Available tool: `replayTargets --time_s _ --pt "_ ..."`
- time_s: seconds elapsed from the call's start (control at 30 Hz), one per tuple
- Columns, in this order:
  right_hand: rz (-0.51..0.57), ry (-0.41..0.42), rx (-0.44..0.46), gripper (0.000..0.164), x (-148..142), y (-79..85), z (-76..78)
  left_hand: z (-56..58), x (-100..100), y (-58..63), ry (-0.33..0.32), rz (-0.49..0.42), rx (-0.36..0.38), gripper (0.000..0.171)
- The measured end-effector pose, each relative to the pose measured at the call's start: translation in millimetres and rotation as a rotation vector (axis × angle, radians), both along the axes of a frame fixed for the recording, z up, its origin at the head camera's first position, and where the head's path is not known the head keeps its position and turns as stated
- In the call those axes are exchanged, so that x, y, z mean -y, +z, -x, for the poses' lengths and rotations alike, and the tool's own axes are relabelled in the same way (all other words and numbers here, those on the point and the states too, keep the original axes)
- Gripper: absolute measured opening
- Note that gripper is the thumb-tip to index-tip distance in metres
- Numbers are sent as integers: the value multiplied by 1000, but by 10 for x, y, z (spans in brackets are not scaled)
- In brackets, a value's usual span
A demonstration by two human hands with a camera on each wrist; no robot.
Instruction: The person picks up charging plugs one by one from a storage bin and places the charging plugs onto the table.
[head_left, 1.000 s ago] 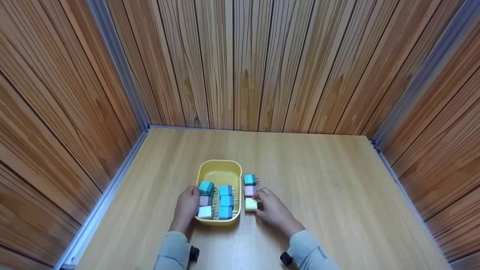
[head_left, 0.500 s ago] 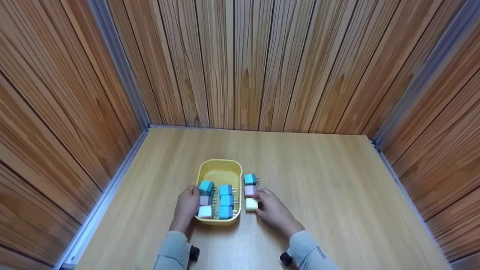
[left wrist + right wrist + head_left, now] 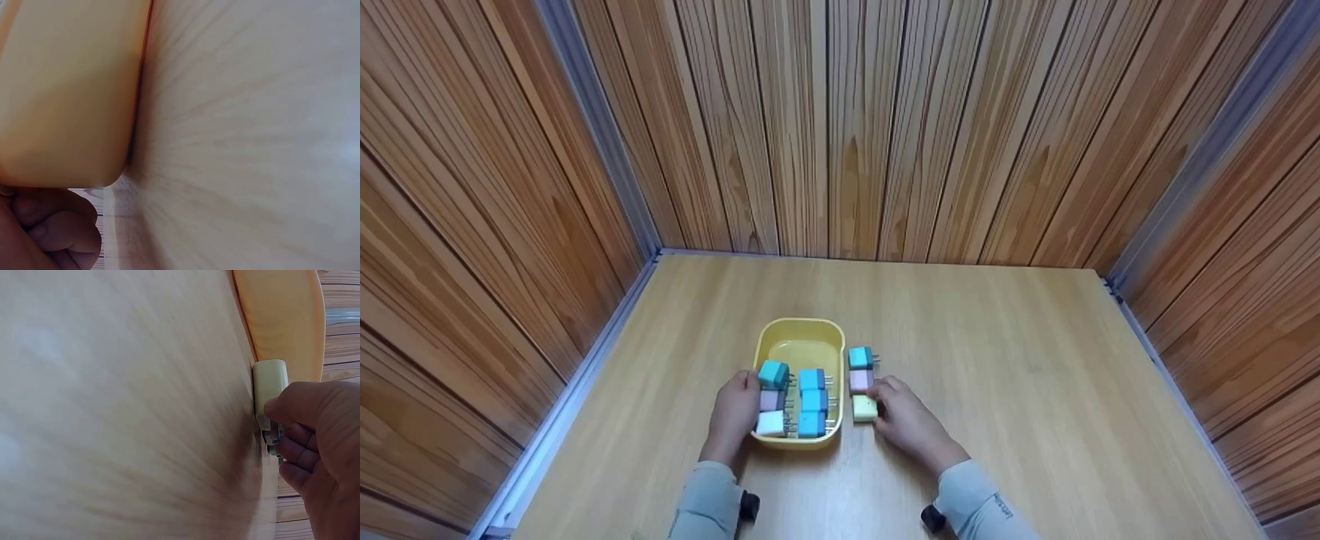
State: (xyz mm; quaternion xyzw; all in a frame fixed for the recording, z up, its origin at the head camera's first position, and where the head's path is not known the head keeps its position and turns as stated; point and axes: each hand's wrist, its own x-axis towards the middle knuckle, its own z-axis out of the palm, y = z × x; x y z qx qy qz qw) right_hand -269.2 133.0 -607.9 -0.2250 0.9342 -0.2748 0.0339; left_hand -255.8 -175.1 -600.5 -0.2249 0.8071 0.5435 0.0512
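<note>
In the head view my left hand (image 3: 733,412) grips the left side of a yellow plastic tub (image 3: 800,444), its thumb at the rim. Two columns of charger plugs lie inside: a teal one (image 3: 773,373), a lilac one (image 3: 771,400) and a white one (image 3: 770,424) on the left, blue ones (image 3: 812,402) on the right. Just right of the tub, my right hand (image 3: 911,424) pinches a pale yellow charger plug (image 3: 270,379) low on the tabletop. Beyond it a lilac plug (image 3: 860,380) and a teal plug (image 3: 859,357) continue the row, prongs pointing right.
The wooden tabletop (image 3: 997,360) carries the tub and the row of plugs. Wood-plank walls (image 3: 851,150) enclose it at the back and both sides, with metal strips (image 3: 607,142) along the corners. The tub's far end shows its bare floor (image 3: 799,352).
The pale yellow plug has shifted very slightly right in my right hand, and its prongs no longer show in the head view. My left hand stays on the tub.
</note>
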Motion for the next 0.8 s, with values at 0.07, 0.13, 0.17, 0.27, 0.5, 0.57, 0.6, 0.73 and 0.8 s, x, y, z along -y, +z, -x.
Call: replayTargets --time_s 0.07,0.13,0.17,0.27,0.5,0.57,0.6,0.73,0.8 --pt "5 -5 12 40 -4 5 -6 0 -2 -2 0 -4 1 37" --pt "12 -12 28 41 -5 12 -8 -1 -1 -2 -1 10 -11 38" --pt "12 -15 34 41 -5 14 -9 1 0 -5 -1 17 -15 39" --pt "7 -17 39 41 -3 13 -13 0 1 -9 -4 12 -10 39" --pt "-19 -24 46 42 6 23 -30 -5 -8 4 -3 17 17 40" --pt "-19 -19 41 42 4 28 -33 -7 -9 7 -4 9 21 40" --pt "-18 -18 41 43 2 30 -33 -5 -10 10 -3 4 22 39" --pt "-7 -23 57 43 -8 54 -33 -9 -8 17 -11 -13 24 39" --pt "-3 -19 59 43 -14 78 -29 -8 -4 17 -16 10 8 39"
